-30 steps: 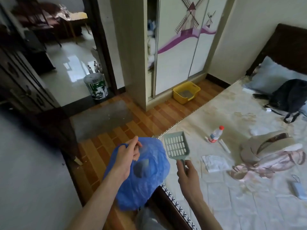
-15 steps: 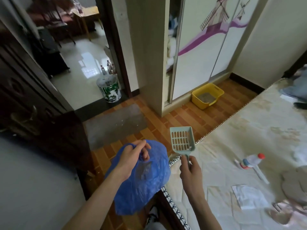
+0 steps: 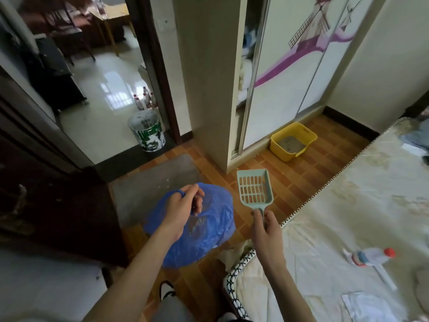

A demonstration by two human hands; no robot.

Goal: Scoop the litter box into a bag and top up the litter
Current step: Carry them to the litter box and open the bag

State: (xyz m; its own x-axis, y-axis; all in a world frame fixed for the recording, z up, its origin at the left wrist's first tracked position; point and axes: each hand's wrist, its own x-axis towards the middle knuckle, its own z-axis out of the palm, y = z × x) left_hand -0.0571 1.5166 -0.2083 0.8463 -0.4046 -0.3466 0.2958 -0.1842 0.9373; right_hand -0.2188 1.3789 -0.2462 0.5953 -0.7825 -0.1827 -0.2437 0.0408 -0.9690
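**A:** Where is the scoop?

**B:** The green scoop is in the right hand, fingers shut around its thin handle. It looks hard and light, so the handle is the best spot to hold.

**A:** And the bag?

**B:** The blue bag hangs under the left hand, which pinches its top loops shut. It is soft and floppy (thin plastic, I think), so the mouth may flop closed.

**A:** The litter box?

**B:** The yellow litter box sits on the floor, far ahead of the right hand, by the wardrobe. Nothing is scooped yet.
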